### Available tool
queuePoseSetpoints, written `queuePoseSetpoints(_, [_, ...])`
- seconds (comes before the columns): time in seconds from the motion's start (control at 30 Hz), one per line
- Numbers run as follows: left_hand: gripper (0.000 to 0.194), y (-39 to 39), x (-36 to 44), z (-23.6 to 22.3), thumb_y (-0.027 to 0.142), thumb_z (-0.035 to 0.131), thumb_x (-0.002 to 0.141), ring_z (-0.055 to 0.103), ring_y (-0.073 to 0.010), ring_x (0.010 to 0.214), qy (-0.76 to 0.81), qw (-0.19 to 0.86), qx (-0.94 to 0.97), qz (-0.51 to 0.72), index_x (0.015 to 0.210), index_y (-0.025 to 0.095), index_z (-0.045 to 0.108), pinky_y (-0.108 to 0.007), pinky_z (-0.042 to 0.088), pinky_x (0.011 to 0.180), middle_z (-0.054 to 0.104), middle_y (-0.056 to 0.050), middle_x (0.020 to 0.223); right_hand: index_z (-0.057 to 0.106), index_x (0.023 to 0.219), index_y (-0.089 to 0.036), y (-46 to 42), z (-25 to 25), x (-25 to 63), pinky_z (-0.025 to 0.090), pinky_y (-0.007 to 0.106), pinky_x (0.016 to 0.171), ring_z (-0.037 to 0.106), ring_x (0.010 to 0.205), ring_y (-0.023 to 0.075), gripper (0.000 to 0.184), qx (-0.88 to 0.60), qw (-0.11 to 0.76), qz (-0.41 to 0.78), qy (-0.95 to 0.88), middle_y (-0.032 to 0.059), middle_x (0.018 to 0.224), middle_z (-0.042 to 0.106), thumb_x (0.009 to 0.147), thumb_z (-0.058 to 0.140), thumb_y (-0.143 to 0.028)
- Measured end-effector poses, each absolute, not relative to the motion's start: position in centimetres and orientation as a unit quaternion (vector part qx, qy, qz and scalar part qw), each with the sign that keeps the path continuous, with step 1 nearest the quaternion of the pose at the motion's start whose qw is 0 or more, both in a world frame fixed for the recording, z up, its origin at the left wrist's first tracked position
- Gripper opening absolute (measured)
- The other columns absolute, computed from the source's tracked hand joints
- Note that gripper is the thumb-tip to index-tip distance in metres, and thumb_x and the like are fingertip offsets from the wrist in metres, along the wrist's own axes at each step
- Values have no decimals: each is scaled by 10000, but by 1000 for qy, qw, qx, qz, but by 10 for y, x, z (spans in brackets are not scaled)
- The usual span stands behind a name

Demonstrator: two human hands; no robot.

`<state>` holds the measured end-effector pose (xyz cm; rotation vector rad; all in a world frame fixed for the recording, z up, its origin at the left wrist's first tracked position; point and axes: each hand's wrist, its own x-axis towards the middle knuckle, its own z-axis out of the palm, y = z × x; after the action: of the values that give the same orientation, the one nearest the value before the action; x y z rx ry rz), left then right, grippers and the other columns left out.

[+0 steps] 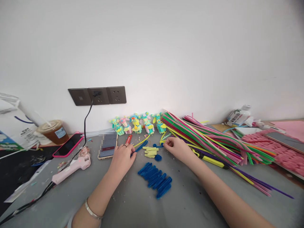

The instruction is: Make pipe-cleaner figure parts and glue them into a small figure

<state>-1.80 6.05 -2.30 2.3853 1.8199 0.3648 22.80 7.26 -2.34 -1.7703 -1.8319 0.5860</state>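
Note:
My left hand (124,155), with a ring on one finger, is closed at the near end of some loose blue pipe cleaners (142,146); its fingertips pinch there. My right hand (177,147) pinches the end of a short blue pipe cleaner (159,146) with a curled tip. Between the hands lie several folded pale yellow pipe cleaner pieces (151,152) and a blue coil (158,157). Closer to me, several folded blue pieces (155,179) form a slanting row. Small multicoloured pipe cleaner figures (136,123) stand against the wall.
A large pipe cleaner bundle (201,136) and a yellow cutter knife (211,160) lie right. On the left are a phone (108,145), a pink-cased phone (68,145), a pink glue gun (72,169) with its cable and a drink cup (53,133). A pink woven mat (282,148) lies far right.

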Motion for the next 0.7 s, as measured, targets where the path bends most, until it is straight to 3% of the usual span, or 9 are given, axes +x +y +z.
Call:
queuePoseSetpoints(0.23, [163,59,-18,-22,149,425,885,654,-245,878,607,31,788,100,855,186,581,-372,385,785,704,-61,902,540,709,-220,69,-21,227,295,250,507,558,616,184,97,-681,241,159,-673,21,676,629,803,542,-246])
queuePoseSetpoints(0.4, [166,60,-19,-22,172,374,929,663,-235,754,612,24,782,117,891,201,533,-342,375,733,692,-31,773,523,795,-232,69,-16,226,299,250,502,519,554,172,116,-654,320,163,-666,-8,616,573,869,475,-308])
queuePoseSetpoints(0.6, [189,57,-17,-20,224,263,978,604,-226,577,619,71,767,154,929,203,444,-278,312,545,555,2,595,511,804,-218,67,-14,217,270,260,473,369,465,135,252,-554,442,271,-652,-64,505,377,878,471,-455])
queuePoseSetpoints(0.7, [209,53,-14,-16,268,231,987,577,-200,570,584,114,768,235,901,225,416,-264,302,530,527,15,619,549,868,-199,63,-11,207,301,259,476,390,480,127,324,-488,447,391,-640,-61,527,410,855,504,-520])
